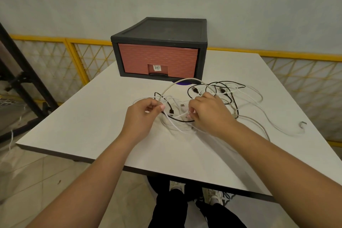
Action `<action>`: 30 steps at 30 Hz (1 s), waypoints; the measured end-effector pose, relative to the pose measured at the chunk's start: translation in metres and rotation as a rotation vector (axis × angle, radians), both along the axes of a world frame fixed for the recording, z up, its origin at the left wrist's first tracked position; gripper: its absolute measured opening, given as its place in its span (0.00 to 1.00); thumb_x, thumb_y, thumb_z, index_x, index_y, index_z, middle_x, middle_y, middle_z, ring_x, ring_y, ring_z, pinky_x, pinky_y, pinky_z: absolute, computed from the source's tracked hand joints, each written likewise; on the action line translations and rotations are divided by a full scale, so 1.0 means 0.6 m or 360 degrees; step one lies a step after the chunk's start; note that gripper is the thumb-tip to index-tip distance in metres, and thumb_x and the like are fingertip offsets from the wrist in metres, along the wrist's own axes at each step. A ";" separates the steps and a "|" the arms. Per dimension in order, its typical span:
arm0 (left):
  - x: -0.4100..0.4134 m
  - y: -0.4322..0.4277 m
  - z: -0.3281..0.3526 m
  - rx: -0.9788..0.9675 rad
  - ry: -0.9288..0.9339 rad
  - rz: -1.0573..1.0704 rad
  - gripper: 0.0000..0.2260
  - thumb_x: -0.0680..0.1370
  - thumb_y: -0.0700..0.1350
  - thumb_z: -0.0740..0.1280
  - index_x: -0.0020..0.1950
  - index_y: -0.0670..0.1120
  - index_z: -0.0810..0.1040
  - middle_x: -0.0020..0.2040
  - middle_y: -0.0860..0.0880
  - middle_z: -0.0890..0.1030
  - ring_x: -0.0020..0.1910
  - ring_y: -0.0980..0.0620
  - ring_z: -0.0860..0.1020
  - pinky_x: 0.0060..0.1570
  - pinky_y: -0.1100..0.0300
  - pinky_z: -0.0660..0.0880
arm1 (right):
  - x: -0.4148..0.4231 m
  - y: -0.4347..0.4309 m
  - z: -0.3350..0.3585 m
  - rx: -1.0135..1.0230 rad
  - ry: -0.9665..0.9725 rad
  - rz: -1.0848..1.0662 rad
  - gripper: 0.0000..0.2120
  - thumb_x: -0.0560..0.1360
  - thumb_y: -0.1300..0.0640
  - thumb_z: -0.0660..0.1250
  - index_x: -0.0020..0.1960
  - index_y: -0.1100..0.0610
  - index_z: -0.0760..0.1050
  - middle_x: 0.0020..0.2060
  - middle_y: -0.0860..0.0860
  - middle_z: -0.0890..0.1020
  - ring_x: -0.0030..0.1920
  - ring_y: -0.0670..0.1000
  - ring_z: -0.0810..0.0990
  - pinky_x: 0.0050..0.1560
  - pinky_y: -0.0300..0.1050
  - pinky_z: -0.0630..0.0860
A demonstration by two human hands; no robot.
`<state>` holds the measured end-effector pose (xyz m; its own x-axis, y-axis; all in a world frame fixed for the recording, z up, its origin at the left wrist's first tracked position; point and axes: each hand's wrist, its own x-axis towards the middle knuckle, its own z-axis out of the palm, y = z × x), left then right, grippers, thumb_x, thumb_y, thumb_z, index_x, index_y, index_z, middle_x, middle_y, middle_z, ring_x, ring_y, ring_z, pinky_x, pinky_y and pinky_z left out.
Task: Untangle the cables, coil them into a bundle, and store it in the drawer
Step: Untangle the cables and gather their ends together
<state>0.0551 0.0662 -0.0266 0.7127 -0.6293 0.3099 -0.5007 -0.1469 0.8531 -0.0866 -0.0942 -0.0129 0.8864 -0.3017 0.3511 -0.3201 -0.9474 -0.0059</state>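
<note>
A tangle of white and black cables (228,96) lies on the white table (88,127), in front of a dark grey drawer unit (161,31) whose reddish drawer (157,59) is shut. My left hand (142,116) pinches a white cable that arcs up and over toward the right. My right hand (207,113) grips white strands in the middle of the tangle. Black USB plugs lie between and behind the hands. A long white cable (277,126) trails off to the right.
The table's near edge runs diagonally below my forearms. A yellow mesh fence (55,57) runs behind the table, and a dark metal frame (22,79) stands on the left. My legs and shoes show under the table.
</note>
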 end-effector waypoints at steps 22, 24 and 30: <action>0.015 0.016 0.028 0.0019 -0.0209 0.0102 0.06 0.77 0.45 0.71 0.40 0.52 0.80 0.38 0.56 0.81 0.39 0.61 0.76 0.40 0.71 0.69 | 0.036 0.082 0.076 -0.0434 -0.0440 0.0471 0.23 0.73 0.60 0.64 0.69 0.56 0.71 0.66 0.55 0.74 0.67 0.59 0.69 0.62 0.54 0.68; 0.012 0.016 0.033 0.0055 -0.0389 0.0112 0.06 0.77 0.46 0.71 0.41 0.54 0.80 0.40 0.54 0.78 0.39 0.60 0.75 0.40 0.67 0.69 | 0.057 0.079 0.095 -0.0570 -0.0266 0.0411 0.22 0.73 0.59 0.68 0.67 0.54 0.73 0.61 0.53 0.78 0.65 0.58 0.71 0.66 0.56 0.64; 0.014 0.010 0.026 0.0119 -0.0476 0.0160 0.03 0.76 0.49 0.72 0.42 0.56 0.81 0.39 0.54 0.74 0.39 0.58 0.74 0.39 0.63 0.69 | 0.061 0.075 0.152 -0.0592 0.0144 0.0442 0.16 0.76 0.64 0.59 0.59 0.51 0.77 0.50 0.46 0.80 0.54 0.52 0.77 0.70 0.50 0.55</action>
<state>0.0637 0.0724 -0.0110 0.6567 -0.5894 0.4705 -0.7073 -0.2650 0.6554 -0.0497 -0.0492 0.0784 0.9478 0.0828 0.3079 -0.0379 -0.9296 0.3666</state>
